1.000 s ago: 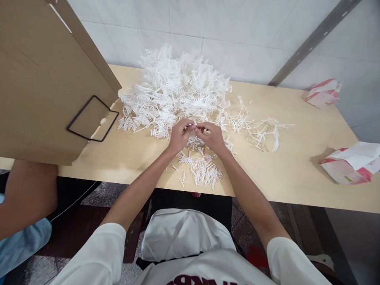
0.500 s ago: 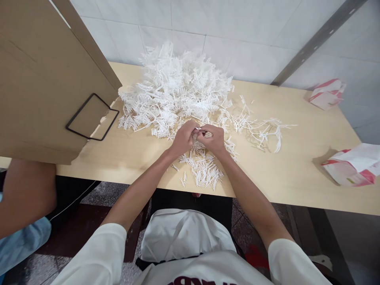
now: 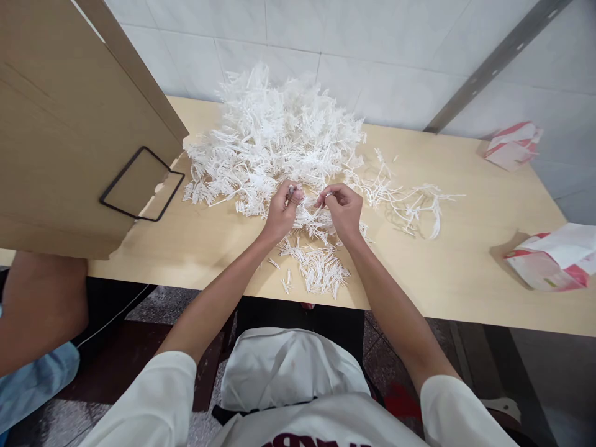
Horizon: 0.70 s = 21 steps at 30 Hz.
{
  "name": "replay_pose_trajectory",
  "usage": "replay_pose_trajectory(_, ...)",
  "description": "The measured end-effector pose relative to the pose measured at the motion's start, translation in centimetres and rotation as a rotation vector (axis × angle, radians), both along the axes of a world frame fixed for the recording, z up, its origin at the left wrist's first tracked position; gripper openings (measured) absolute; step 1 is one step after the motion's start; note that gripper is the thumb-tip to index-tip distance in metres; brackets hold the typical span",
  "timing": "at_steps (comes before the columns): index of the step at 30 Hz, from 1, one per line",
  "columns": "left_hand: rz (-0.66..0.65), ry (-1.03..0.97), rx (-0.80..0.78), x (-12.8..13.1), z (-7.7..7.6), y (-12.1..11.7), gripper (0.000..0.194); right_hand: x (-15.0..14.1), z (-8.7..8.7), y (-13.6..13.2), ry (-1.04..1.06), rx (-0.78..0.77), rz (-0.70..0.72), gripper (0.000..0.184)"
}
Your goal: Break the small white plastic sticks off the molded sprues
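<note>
A big heap of white plastic branched strips (image 3: 279, 136) lies at the back of the pale wooden table (image 3: 465, 273). My left hand (image 3: 280, 213) and my right hand (image 3: 342, 210) are side by side at the heap's near edge, a short gap between them. Both are closed in a pinch on one white plastic strip (image 3: 311, 214) that runs from hand to hand. Below the hands lies a small pile of short white plastic pieces (image 3: 319, 267). To the right, thin bare white plastic stems (image 3: 410, 202) are scattered on the table.
A tall brown cardboard box (image 3: 69, 124) with a black-outlined handle hole stands at the left. Another person's bare arm (image 3: 41, 304) shows under it. Two red and white bags (image 3: 556, 257) lie at the right, the far one (image 3: 512, 146) by the tiled wall.
My hands were pressed together over the strip; now they have drawn a little apart and lifted slightly towards the heap, with the strip stretched between them.
</note>
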<state>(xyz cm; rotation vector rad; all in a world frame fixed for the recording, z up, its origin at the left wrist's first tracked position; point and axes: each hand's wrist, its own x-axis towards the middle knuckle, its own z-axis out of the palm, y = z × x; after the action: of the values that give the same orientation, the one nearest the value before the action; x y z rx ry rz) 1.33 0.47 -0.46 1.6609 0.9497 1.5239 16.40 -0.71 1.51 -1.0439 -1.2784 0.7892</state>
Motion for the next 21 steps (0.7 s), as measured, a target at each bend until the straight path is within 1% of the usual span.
replay_pose_trajectory(3, 0.042, 0.061, -0.005, 0.0, 0.0, -0.1, 0.031, 0.2, 0.2, 0.1, -0.045, -0.009, 0.106, 0.013)
replay_pose_trajectory(5, 0.074, 0.105, 0.015, 0.0, 0.1, -0.1, 0.031, 0.2, 0.2, 0.1, -0.144, 0.001, 0.159, 0.012)
replay_pose_trajectory(6, 0.079, 0.125, 0.029, 0.0, 0.1, -0.2, 0.03, 0.2, 0.2, 0.1, -0.208, 0.008, 0.162, 0.012)
replay_pose_trajectory(8, 0.075, 0.153, 0.054, 0.0, 0.1, -0.2, 0.032, 0.1, 0.2, 0.1, -0.331, 0.017, 0.137, 0.017)
replay_pose_trajectory(10, 0.07, 0.163, 0.06, 0.0, 0.0, -0.1, 0.032, 0.0, 0.1, 0.1, -0.407, 0.028, 0.12, 0.021)
replay_pose_trajectory(13, 0.068, 0.166, 0.049, 0.0, 0.0, -0.1, 0.031, 0.0, 0.0, 0.1, -0.45, 0.063, 0.105, 0.018)
replay_pose_trajectory(18, 0.007, 0.225, 0.073, 0.1, 0.4, -0.3, 0.031, 0.2, -0.6, 0.2, -0.513, 0.117, -0.025, 0.015)
replay_pose_trajectory(21, -0.003, 0.242, 0.073, 0.1, 0.4, -0.2, 0.032, 0.3, -1.1, 0.4, -0.559, 0.156, -0.05, 0.015)
